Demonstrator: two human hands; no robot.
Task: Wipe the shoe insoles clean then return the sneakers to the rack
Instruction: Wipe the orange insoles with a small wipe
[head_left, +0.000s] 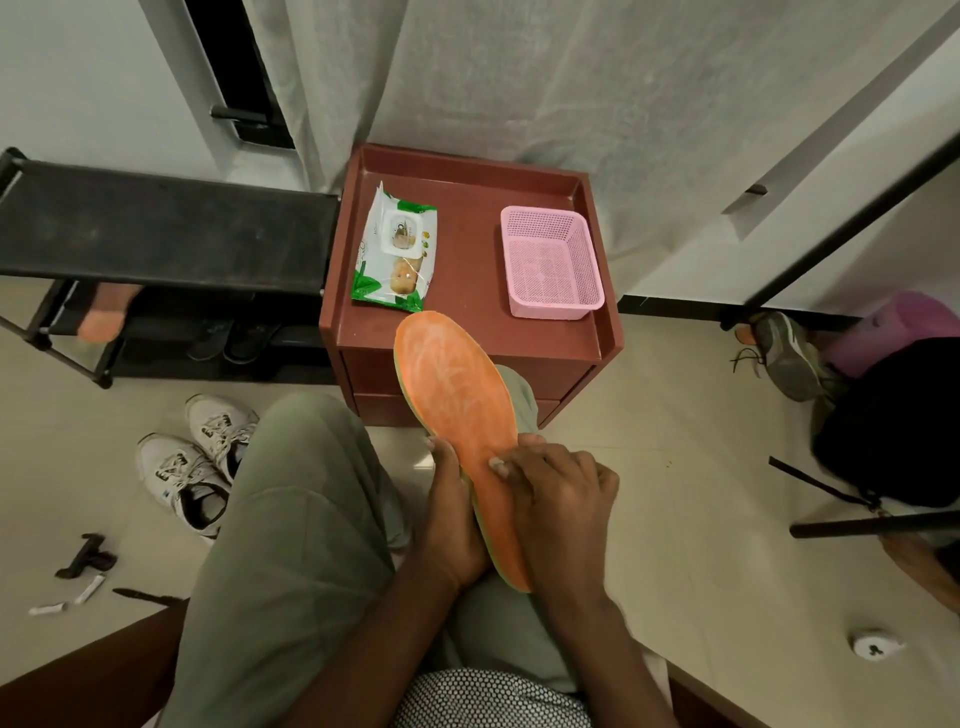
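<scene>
Both hands clamp the orange insole (457, 410) at its heel: left hand (452, 525) beneath, right hand (556, 499) on top; its toe points away toward the wipes pack (395, 249).

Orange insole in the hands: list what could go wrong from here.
1. No wipe shows under the right hand; rubbing the orange insole with bare fingers may only smear the whitish residue.
2. The wipes pack looks closed, so fetching one means letting go with a hand.
3. The insole's toe end overhangs the maroon cabinet; it might bump the pack.
</scene>
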